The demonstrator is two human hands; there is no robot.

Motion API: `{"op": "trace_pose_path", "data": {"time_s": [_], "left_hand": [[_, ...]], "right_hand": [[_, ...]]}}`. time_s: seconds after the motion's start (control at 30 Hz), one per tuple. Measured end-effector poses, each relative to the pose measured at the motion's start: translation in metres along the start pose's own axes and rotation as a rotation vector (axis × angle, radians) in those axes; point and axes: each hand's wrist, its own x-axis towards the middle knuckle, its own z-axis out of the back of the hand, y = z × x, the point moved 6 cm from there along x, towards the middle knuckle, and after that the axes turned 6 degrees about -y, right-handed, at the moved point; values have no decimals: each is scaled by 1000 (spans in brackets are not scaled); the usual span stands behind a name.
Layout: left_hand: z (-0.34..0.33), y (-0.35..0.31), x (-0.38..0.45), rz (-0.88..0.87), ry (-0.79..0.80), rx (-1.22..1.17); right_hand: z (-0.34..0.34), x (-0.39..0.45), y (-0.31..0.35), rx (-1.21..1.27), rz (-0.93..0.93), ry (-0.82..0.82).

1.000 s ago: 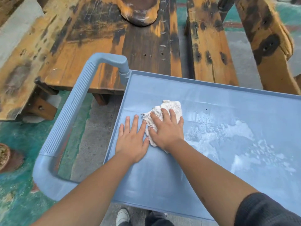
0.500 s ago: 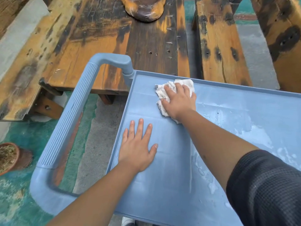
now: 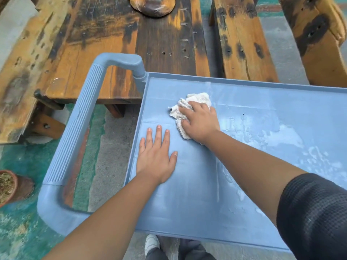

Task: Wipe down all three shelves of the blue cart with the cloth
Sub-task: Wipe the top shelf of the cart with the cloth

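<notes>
Right hand (image 3: pixel 200 121): fingers closed over cloth (image 3: pixel 189 109), pressed onto top shelf (image 3: pixel 197 194).
Left hand (image 3: pixel 156 158): flat, fingers spread, empty.
Unwiped residue (image 3: pixel 293 139): lies rightward; right hand judged nearer.

1. This looks like an outdoor patio or yard seating area rather than an indoor room.
2. A heavy, weathered wooden table (image 3: pixel 116 44) with dark stains and visible nail holes stands ahead, flanked by matching rough timber benches (image 3: pixel 242 40).
3. The ground is bare concrete (image 3: pixel 110 147) with worn, patchy green paint (image 3: pixel 24 160).
4. A terracotta plant pot (image 3: pixel 8 186) holding dry material sits on the ground at the left.
5. A blue plastic utility cart (image 3: pixel 197 194) with a ribbed handle (image 3: pixel 75 132) is parked against the table.
</notes>
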Motion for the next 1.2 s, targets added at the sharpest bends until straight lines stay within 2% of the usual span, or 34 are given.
{"op": "trace_pose_path", "data": {"time_s": [0.1,0.2,0.5,0.73,0.8,0.9,1.07,1.2], "left_hand": [[1,1,1,8,3,-2],[1,1,2,-11,-5,0],[-4,-3,0,-46,-15,-11],[-3,0,5,-32,-3,3],[5,-3,2,-33,-47,8],[20,-13,-5,-59,-138,20],[-3,-36,-25,40,24,-57],[-8,-36,-26,28,22,-4]], "right_hand": [[-2,-42,17,8,70,37],[1,-89,33,46,130,1],[6,-258,61,114,158,-52],[20,-282,19,-23,2,-9],[21,-284,14,-54,-76,33],[20,-277,21,-78,-76,74],[11,-270,11,-42,-110,127],[6,-241,-4,-44,-80,127]]}}
